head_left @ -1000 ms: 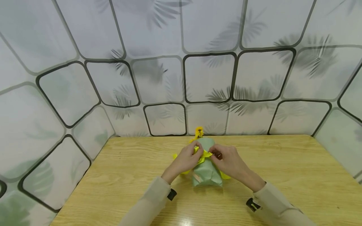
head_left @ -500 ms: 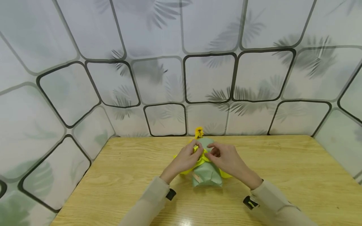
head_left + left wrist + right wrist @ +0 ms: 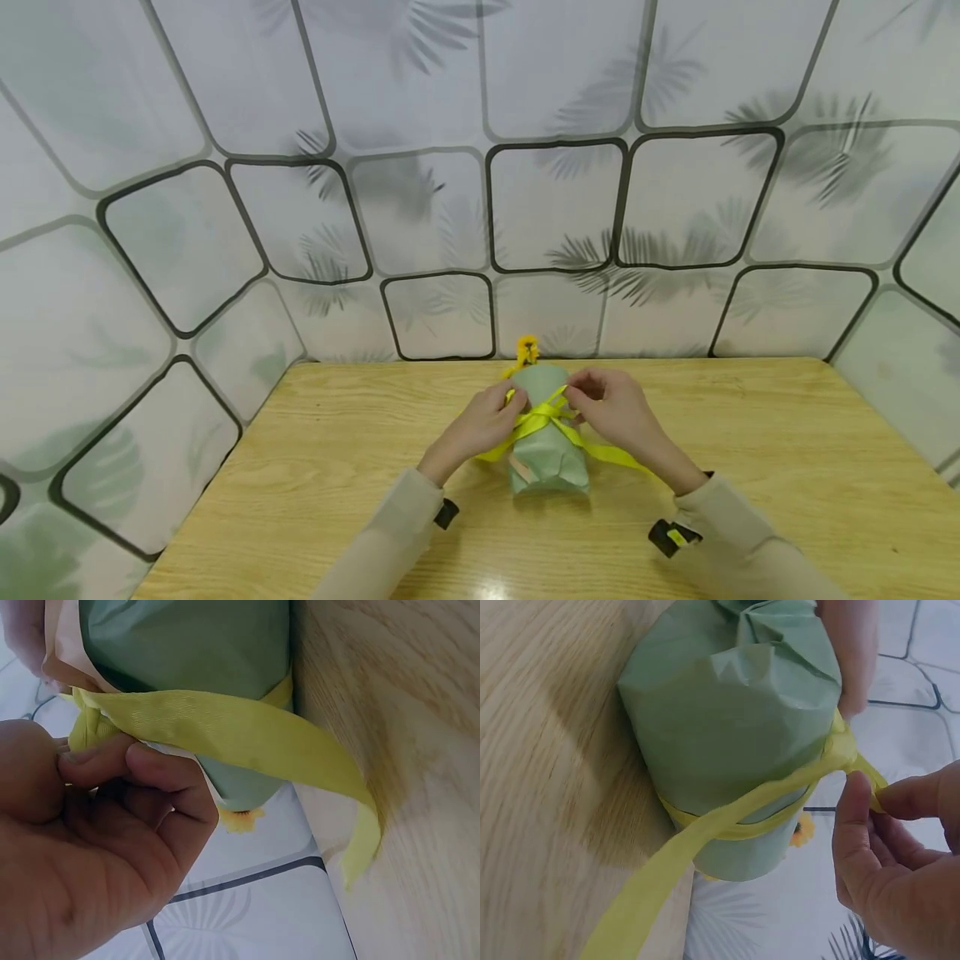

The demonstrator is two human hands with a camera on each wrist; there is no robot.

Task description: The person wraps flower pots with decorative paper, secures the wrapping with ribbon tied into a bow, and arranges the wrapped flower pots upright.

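Note:
A bundle wrapped in pale green paper (image 3: 550, 464) lies on the table, its crumpled end toward me. Yellow ribbon (image 3: 542, 417) circles its middle, with a bow knot on top and loose tails down both sides. My left hand (image 3: 480, 423) pinches a loop of the ribbon at the left of the knot, thumb against curled fingers (image 3: 169, 769). On the other side my right hand (image 3: 613, 412) pinches the other loop between thumb and forefinger, as the right wrist view shows. A yellow flower (image 3: 528, 348) pokes out beyond the far end of the bundle.
The wooden table (image 3: 360, 467) reaches back to a patterned fabric wall (image 3: 555, 208) close behind the bundle. One ribbon tail (image 3: 364, 840) curls onto the table beside the bundle. Dark bands (image 3: 673, 537) sit at both wrists.
My hands have drawn apart, the right one outward and up. The ribbon, bunched between my fingers before, now shows a knot with loops, and its right tail stretches out further.

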